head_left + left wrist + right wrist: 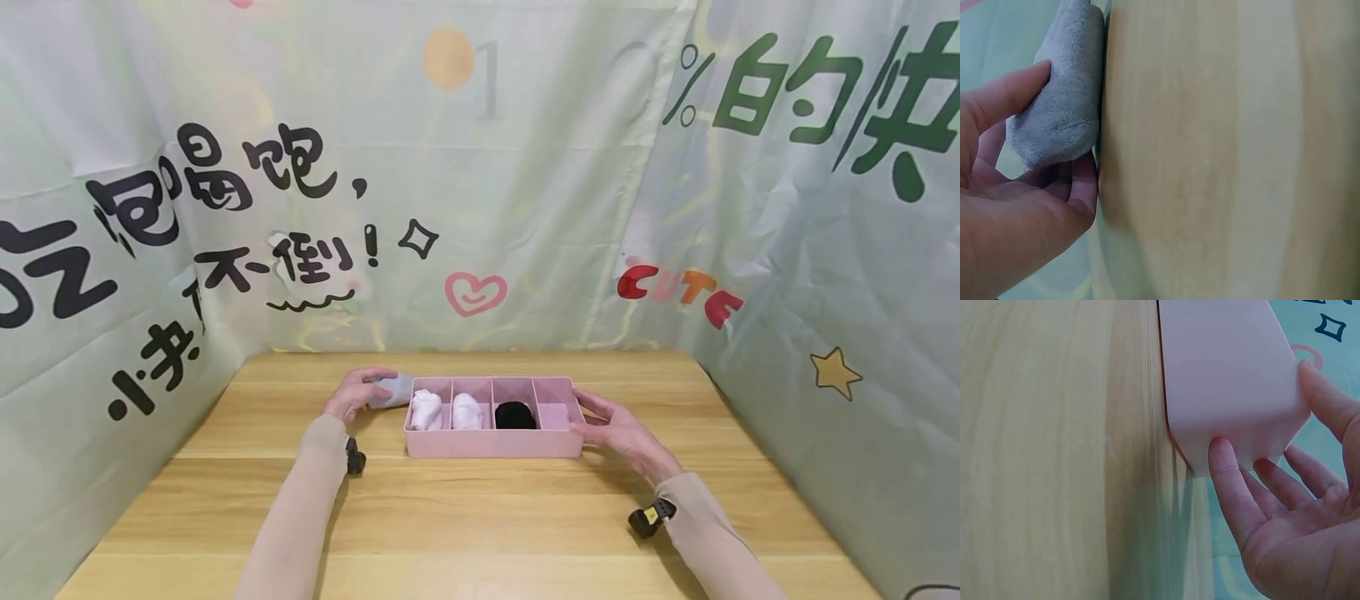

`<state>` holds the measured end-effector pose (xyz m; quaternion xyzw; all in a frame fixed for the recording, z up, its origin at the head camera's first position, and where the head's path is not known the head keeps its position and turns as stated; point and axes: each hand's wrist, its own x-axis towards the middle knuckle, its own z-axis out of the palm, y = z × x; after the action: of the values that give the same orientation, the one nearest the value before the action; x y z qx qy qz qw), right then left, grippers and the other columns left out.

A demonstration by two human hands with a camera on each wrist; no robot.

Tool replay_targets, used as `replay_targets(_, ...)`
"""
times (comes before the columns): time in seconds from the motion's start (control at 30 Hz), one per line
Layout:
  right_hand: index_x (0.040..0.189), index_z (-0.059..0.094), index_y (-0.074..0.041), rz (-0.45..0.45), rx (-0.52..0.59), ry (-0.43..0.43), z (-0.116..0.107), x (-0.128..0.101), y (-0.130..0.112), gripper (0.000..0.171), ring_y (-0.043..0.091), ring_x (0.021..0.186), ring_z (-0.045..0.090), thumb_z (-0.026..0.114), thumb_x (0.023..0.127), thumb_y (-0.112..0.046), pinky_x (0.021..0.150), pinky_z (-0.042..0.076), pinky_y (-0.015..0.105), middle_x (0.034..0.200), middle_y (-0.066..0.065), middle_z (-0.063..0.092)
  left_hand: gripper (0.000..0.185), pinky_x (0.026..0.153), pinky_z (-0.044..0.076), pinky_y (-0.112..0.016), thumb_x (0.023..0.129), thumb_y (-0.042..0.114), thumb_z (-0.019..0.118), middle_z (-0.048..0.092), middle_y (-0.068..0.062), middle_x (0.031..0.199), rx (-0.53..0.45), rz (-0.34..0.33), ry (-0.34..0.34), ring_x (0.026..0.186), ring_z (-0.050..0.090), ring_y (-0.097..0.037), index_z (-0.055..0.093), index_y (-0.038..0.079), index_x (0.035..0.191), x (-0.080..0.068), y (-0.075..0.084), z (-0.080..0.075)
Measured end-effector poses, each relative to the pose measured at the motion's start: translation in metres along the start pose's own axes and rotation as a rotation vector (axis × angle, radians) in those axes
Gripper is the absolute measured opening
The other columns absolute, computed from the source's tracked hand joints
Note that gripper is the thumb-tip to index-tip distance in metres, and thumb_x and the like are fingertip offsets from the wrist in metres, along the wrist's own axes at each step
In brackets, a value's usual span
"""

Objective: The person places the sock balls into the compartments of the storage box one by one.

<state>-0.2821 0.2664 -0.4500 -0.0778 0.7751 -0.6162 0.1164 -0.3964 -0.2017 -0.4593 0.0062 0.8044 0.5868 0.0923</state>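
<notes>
My left hand (pixel 352 396) holds a grey rolled-up sock (pixel 1063 94) at the left end of a pink divided box (pixel 495 444). The left wrist view shows the thumb on one face of the sock and fingers curled under its end. White rolled bundles, one (pixel 426 410) and another (pixel 467 412), lie in the two left compartments. A black bundle (pixel 515 416) sits in the third, and the rightmost holds nothing. My right hand (pixel 618 429) touches the box's right end, its fairly straight, spread fingers (pixel 1229 469) against the end wall.
A wooden table (pixel 480 517) carries the box near its far side. Printed cloth curtains (pixel 555 208) hang behind and along both sides of the table. Each wrist wears a small black camera, one on the left (pixel 355 457) and another on the right (pixel 649 517).
</notes>
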Motion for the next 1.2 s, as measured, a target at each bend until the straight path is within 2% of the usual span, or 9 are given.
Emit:
replay_targets(0.17,0.156,0.026,-0.01,-0.003,0.001,-0.007,0.0,0.0,0.0,0.076,0.042,0.144,0.027,0.068,0.092,-0.013,0.1,0.05,0.043,0.162,0.017,0.021,0.047,0.097,0.041,-0.034,0.085,0.0,0.067,0.047,-0.017,0.147,-0.002,-0.004,0.026,0.128,0.042,-0.03,0.061,0.007,0.132,0.0,0.0,0.001)
replay_targets(0.37,0.156,0.025,-0.01,-0.011,0.003,-0.004,0.0,0.0,0.0,0.076,0.043,0.144,0.027,0.068,0.093,-0.012,0.1,0.05,0.042,0.162,0.017,0.022,0.047,0.089,0.046,-0.026,0.085,-0.005,0.064,0.048,-0.019,0.146,-0.025,0.044,0.043,0.127,0.045,-0.03,0.06,0.002,0.131,0.001,0.003,0.0)
replay_targets(0.63,0.156,0.026,-0.01,-0.009,0.014,-0.005,0.0,0.0,0.001,0.075,0.042,0.144,0.027,0.067,0.093,-0.01,0.099,0.051,0.042,0.162,0.017,0.022,0.048,0.096,0.046,-0.032,0.089,-0.003,0.063,0.042,-0.019,0.149,-0.053,0.032,0.088,0.126,0.044,-0.03,0.056,0.005,0.136,-0.002,0.01,0.0)
replay_targets(0.7,0.155,0.026,-0.01,-0.006,0.013,-0.002,0.0,0.0,0.001,0.076,0.042,0.144,0.028,0.068,0.092,-0.011,0.099,0.051,0.041,0.161,0.017,0.022,0.049,0.09,0.047,-0.029,0.089,-0.001,0.063,0.042,-0.017,0.149,-0.071,0.029,0.111,0.123,0.045,-0.028,0.056,0.008,0.136,-0.003,0.012,0.0)
replay_targets(0.87,0.155,0.026,-0.008,-0.008,0.008,-0.008,0.0,0.0,0.0,0.076,0.043,0.144,0.027,0.068,0.093,-0.013,0.098,0.052,0.041,0.162,0.018,0.021,0.05,0.07,0.047,-0.022,0.088,0.0,0.064,0.042,-0.016,0.15,-0.084,0.07,0.149,0.115,0.047,-0.026,0.056,0.01,0.137,-0.007,0.016,-0.003)
replay_targets(0.93,0.155,0.025,-0.007,-0.011,0.004,-0.013,0.0,0.0,-0.001,0.076,0.043,0.144,0.026,0.067,0.093,-0.013,0.098,0.052,0.04,0.162,0.019,0.021,0.05,0.073,0.047,-0.021,0.088,0.0,0.064,0.042,-0.015,0.15,-0.078,0.084,0.157,0.118,0.046,-0.026,0.056,0.01,0.137,-0.008,0.016,-0.004)
replay_targets(1.0,0.156,0.023,-0.006,-0.016,0.003,-0.024,0.0,0.0,-0.001,0.077,0.044,0.144,0.026,0.067,0.093,-0.013,0.098,0.052,0.04,0.162,0.02,0.019,0.05,0.084,0.047,-0.023,0.088,0.001,0.065,0.042,-0.012,0.151,-0.084,0.089,0.161,0.123,0.045,-0.025,0.057,0.011,0.136,-0.008,0.016,-0.005)
replay_targets(1.1,0.156,0.024,-0.007,-0.006,0.011,-0.019,0.001,0.0,-0.001,0.077,0.043,0.144,0.026,0.068,0.093,-0.013,0.097,0.052,0.04,0.162,0.018,0.02,0.051,0.104,0.042,-0.032,0.089,0.002,0.066,0.042,-0.01,0.152,-0.101,0.113,0.164,0.132,0.041,-0.026,0.057,0.012,0.137,-0.008,0.017,-0.005)
replay_targets(1.2,0.156,0.024,-0.007,-0.007,0.014,-0.018,0.001,0.0,-0.001,0.077,0.043,0.144,0.026,0.068,0.093,-0.012,0.097,0.052,0.04,0.162,0.018,0.019,0.051,0.112,0.036,-0.04,0.089,0.002,0.066,0.042,-0.011,0.153,-0.126,0.155,0.157,0.136,0.039,-0.027,0.055,0.011,0.139,-0.008,0.02,-0.005)
